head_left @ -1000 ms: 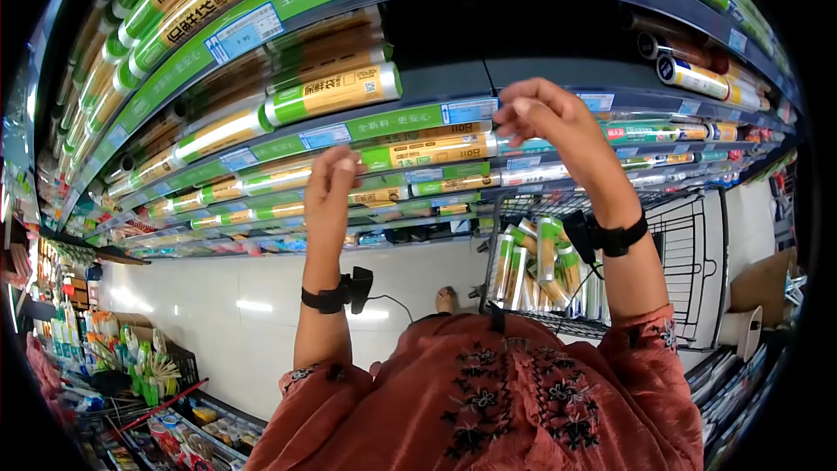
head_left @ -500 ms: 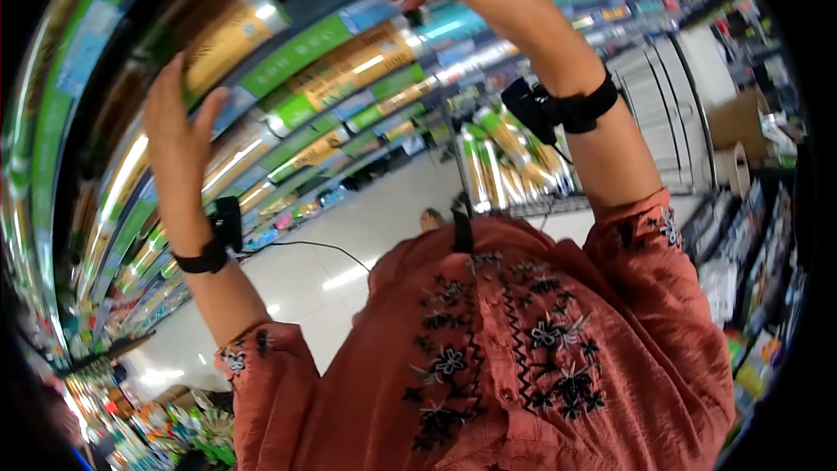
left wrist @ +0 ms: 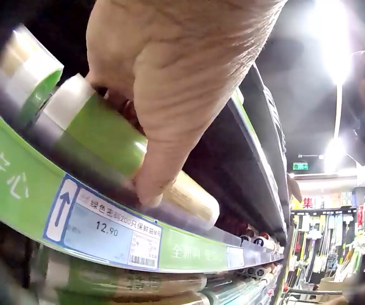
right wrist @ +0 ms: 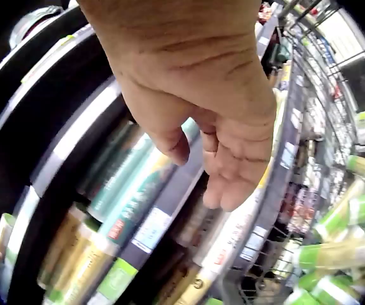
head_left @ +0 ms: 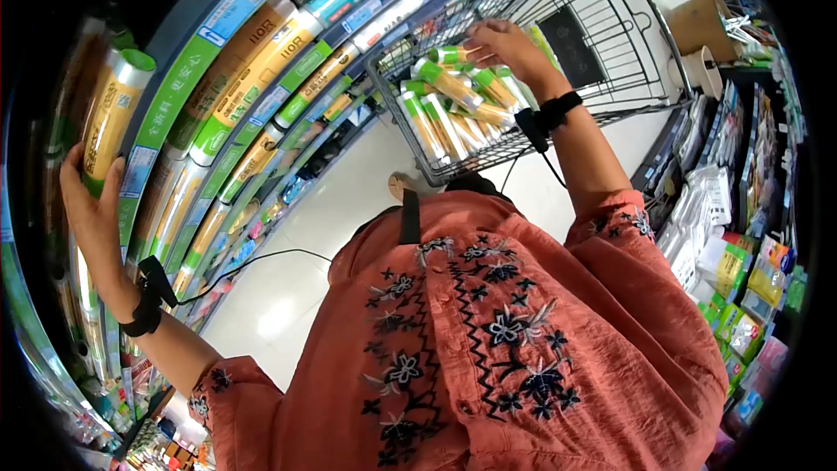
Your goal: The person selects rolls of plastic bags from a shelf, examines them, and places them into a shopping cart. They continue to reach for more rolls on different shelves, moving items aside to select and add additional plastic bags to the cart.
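Observation:
On the shelf at the left, my left hand (head_left: pixel 94 218) grips the near end of a green-and-tan roll of food bags (head_left: pixel 113 118), its thumb along the front side. The left wrist view shows the thumb low on that roll (left wrist: pixel 103 130), just above a price label (left wrist: pixel 109 225), with the other fingers mostly hidden behind it. My right hand (head_left: pixel 514 51) hangs over the shopping cart (head_left: pixel 440 176), fingers loosely bent and holding nothing. Beneath it, several similar rolls (head_left: pixel 449 87) lie piled in the cart. The right wrist view has this hand (right wrist: pixel 208 121) in front of the lower shelves.
Lower shelf tiers hold more rolls (head_left: pixel 248 78) beside the green shelf strip (head_left: pixel 174 105). A cable (head_left: pixel 253 257) runs from the left wrist camera to my body. Behind the cart stands a cardboard box (head_left: pixel 702 26); packaged goods (head_left: pixel 741 266) line the right side.
The view has turned, bringing the cart closer to centre. My left hand has moved left along the shelf and taken hold of a roll. My right hand has gone from the shelf to above the cart.

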Demonstrator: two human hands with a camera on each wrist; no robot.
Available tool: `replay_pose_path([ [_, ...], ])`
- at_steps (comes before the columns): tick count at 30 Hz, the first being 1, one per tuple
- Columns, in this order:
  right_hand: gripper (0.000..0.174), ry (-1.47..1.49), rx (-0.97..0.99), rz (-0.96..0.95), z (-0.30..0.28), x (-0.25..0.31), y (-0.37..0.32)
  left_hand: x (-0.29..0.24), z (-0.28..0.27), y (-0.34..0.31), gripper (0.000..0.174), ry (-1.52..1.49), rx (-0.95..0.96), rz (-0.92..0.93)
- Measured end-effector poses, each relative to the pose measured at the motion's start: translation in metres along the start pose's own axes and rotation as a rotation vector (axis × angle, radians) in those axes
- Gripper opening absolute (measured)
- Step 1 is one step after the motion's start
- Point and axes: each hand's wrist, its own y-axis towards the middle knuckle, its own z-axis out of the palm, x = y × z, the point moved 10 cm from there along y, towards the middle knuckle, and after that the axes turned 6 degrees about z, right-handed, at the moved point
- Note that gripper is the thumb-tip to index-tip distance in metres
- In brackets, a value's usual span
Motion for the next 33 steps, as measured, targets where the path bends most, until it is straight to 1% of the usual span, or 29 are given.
replay_pose_path([
  [2,0.034,-0.068,-0.017,0.117,-0.009,-0.05,0.019,-0.002,-0.002,0.001,0.055,0.09,-0.036,0.049],
  [3,0.036,-0.183,-0.066,0.136,-0.015,-0.074,0.034,0.001,0.0,0.0,0.055,0.09,-0.024,0.055],
  [5,0.046,-0.546,-0.112,0.086,-0.025,-0.123,0.07,0.005,0.004,0.0,0.055,0.094,-0.002,0.062],
  [7,0.064,-0.898,-0.153,0.019,-0.023,-0.169,0.107,0.015,0.008,-0.005,0.055,0.095,0.063,0.014],
  [8,0.068,-0.936,-0.081,0.12,-0.013,-0.177,0.102,0.02,0.01,-0.006,0.054,0.083,0.087,0.001],
  [9,0.071,-0.891,-0.124,0.138,-0.004,-0.176,0.092,0.022,0.014,-0.005,0.053,0.063,0.1,-0.006],
  [10,0.073,-0.865,-0.22,0.112,-0.004,-0.194,0.097,0.019,0.013,-0.006,0.052,0.066,0.097,0.007],
  [11,0.069,-0.912,-0.199,0.207,0.0,-0.207,0.096,0.018,0.014,-0.005,0.054,0.077,0.111,0.005],
  [12,0.061,-1.006,-0.188,0.26,0.007,-0.217,0.094,0.016,0.013,-0.004,0.054,0.053,0.109,-0.013],
  [13,0.053,-0.959,-0.204,0.313,0.007,-0.231,0.094,0.014,0.013,-0.005,0.054,0.034,0.114,-0.032],
  [15,0.046,-0.971,-0.292,0.243,0.01,-0.24,0.092,0.007,0.01,-0.006,0.054,0.069,0.102,0.0],
  [16,0.046,-0.986,-0.321,0.254,0.008,-0.244,0.091,0.002,0.01,-0.005,0.054,0.086,0.097,0.014],
  [18,0.045,-1.021,-0.374,0.268,0.004,-0.247,0.089,-0.002,0.011,-0.003,0.053,0.081,0.115,-0.024],
  [19,0.056,-1.007,-0.353,0.292,0.003,-0.256,0.091,-0.003,0.01,-0.003,0.053,0.083,0.119,-0.047],
  [21,0.079,-0.976,-0.314,0.326,0.0,-0.269,0.099,0.0,0.01,-0.003,0.054,0.1,0.113,-0.022],
  [25,0.071,-0.786,-0.309,0.325,0.0,-0.279,0.104,-0.004,0.009,-0.003,0.056,0.094,0.09,0.003],
  [26,0.066,-0.696,-0.233,0.312,0.003,-0.278,0.11,-0.004,0.009,-0.003,0.056,0.083,0.091,-0.021],
  [27,0.066,-0.453,-0.094,0.395,0.007,-0.29,0.109,-0.004,0.009,-0.004,0.056,0.071,0.091,-0.047],
  [29,0.067,0.03,0.188,0.534,0.026,-0.257,0.077,0.0,0.01,-0.004,0.055,0.026,0.099,-0.06],
  [30,0.063,0.252,0.278,0.559,0.038,-0.253,0.072,0.005,0.009,-0.003,0.055,0.003,0.095,-0.066],
  [31,0.057,0.373,0.212,0.565,0.039,-0.24,0.064,0.009,0.008,-0.003,0.053,0.023,0.102,-0.02],
  [33,0.053,0.473,0.426,0.484,0.057,-0.229,0.068,0.007,0.005,-0.002,0.053,0.008,0.107,-0.033],
])
